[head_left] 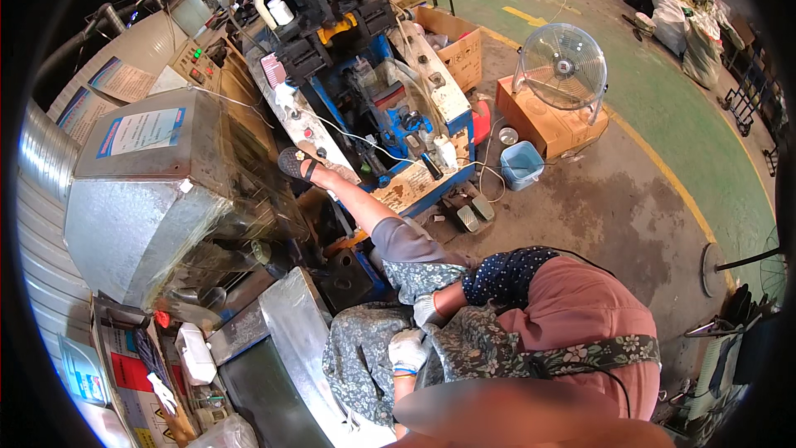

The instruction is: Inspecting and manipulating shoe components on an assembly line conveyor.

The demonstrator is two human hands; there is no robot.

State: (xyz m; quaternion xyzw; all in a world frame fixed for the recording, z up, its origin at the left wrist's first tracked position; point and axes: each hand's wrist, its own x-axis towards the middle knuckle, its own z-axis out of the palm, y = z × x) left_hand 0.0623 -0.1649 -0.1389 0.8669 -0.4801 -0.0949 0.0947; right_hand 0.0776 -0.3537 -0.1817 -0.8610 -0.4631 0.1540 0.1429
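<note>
Both my hands wear white gloves and meet over my lap, on a dark floral apron (361, 353). My left hand (408, 352), with a band at its wrist, has its fingers curled in against the apron cloth. Just above it, my right hand (427, 310) comes from a dark polka-dot sleeve (510, 275) and touches the gathered cloth. The right fingers are mostly hidden by the folds. My bare leg reaches forward, and its dark sandal (296, 165) rests at the edge of the machine.
A blue-and-white machine (398, 120) stands ahead, with foot pedals (468, 214) below. A metal hood (149, 170) and a bench (298, 323) are at left. To the right are a blue bucket (522, 164) and a fan (564, 66) on a cardboard box (543, 120).
</note>
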